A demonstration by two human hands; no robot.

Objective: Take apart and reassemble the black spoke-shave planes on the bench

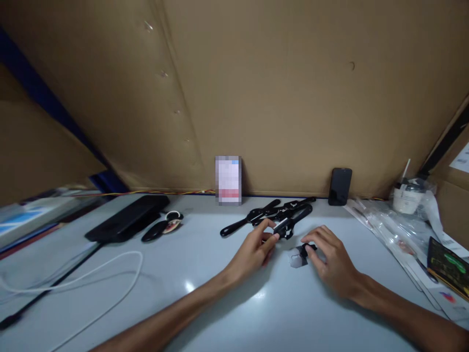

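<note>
My left hand (256,243) is closed, thumb and fingertips pinching the head end of a glossy black long-handled tool (301,215). A light strip shows along the top of that head. Behind it lie several similar black tools (238,226), overlapping on the table; their exact kind is not plain. To the right, my right hand (331,261) has thumb and fingers closed round a small black piece (309,248) low over the tabletop. Beside that piece is a bit of clear plastic film (296,257). The fingers partly cover both held things.
On the grey table (227,313), a black phone (340,187) and a blurred upright card or screen (228,180) lean against the cardboard wall. Left are a black device (128,220), a key fob (156,231) and a white cable (120,256). Plastic packets (388,234) and a cup (406,198) stand right.
</note>
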